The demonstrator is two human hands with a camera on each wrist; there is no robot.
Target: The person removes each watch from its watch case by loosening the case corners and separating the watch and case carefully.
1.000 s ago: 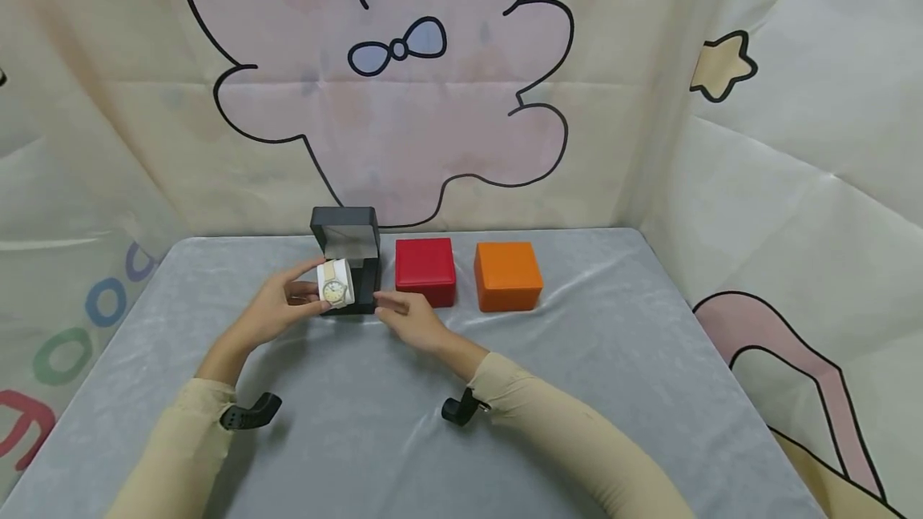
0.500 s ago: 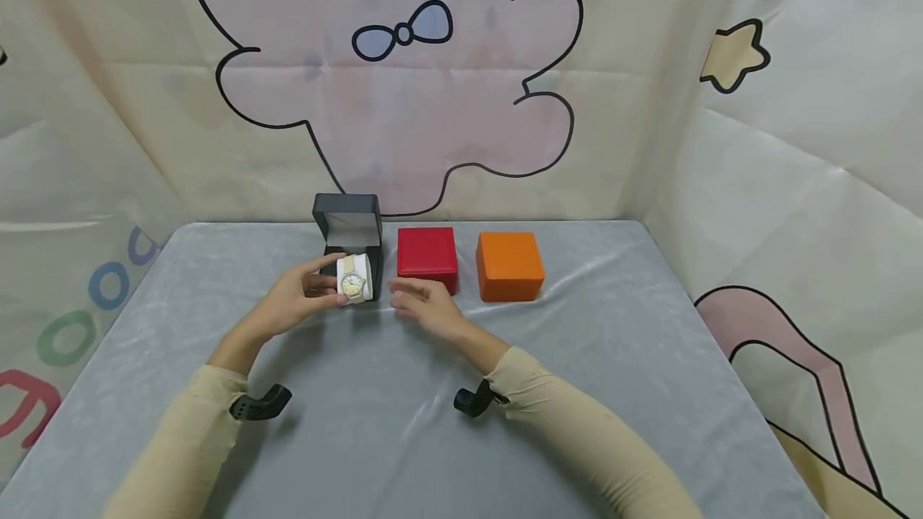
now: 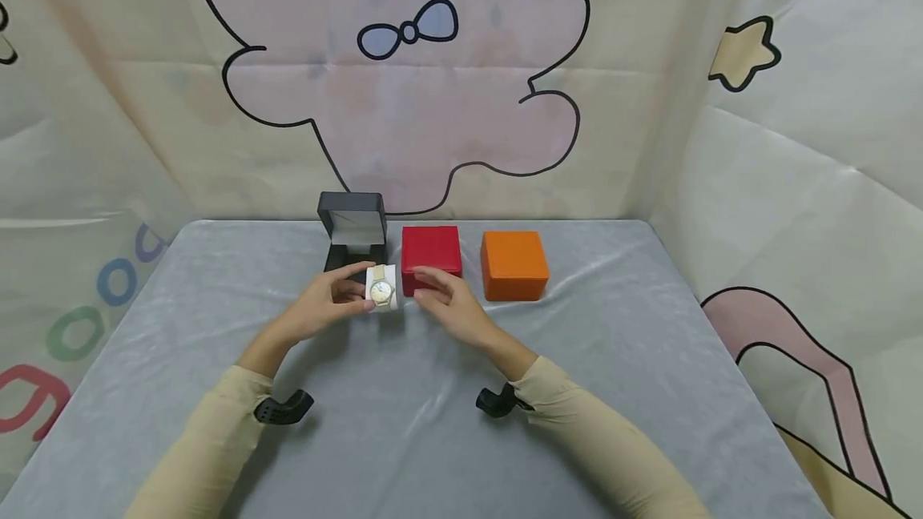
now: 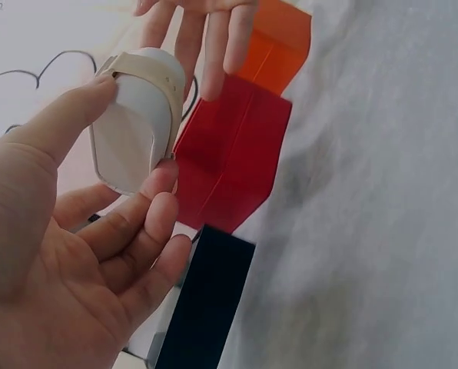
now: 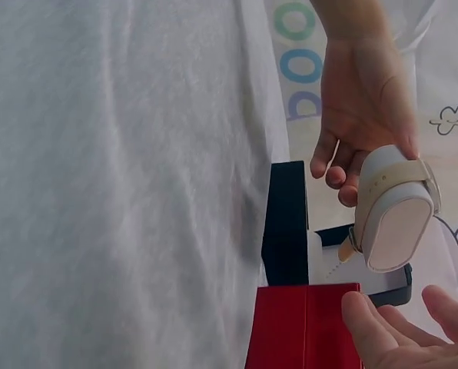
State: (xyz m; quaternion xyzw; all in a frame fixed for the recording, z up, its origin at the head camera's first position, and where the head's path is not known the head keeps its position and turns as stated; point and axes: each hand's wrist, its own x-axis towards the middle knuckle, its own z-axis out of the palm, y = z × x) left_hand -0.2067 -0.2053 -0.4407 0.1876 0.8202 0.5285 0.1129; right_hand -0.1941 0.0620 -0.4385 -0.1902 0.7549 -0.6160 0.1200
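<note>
A wristwatch [image 3: 380, 291] with a cream strap is wrapped round a white cushion [image 4: 124, 146]. My left hand [image 3: 328, 304] pinches the cushion by its side between thumb and fingers, raised in front of the black watch box [image 3: 355, 223], whose lid stands up. In the left wrist view the thumb presses near the strap. My right hand [image 3: 457, 307] holds nothing; its fingers are spread and relaxed, just right of the watch and in front of the red box [image 3: 431, 247]. From the right wrist view, the strap and its holes show on the cushion's side.
An orange box [image 3: 514, 265] stands closed to the right of the red one. All three boxes line the far part of the table, which has a grey cloth [image 3: 404, 439]. A printed curtain [image 3: 461, 118] hangs behind it.
The left hand has lifted the watch and cushion out of the black box and carried them right. The right hand has left the box's side and moved right, before the red box.
</note>
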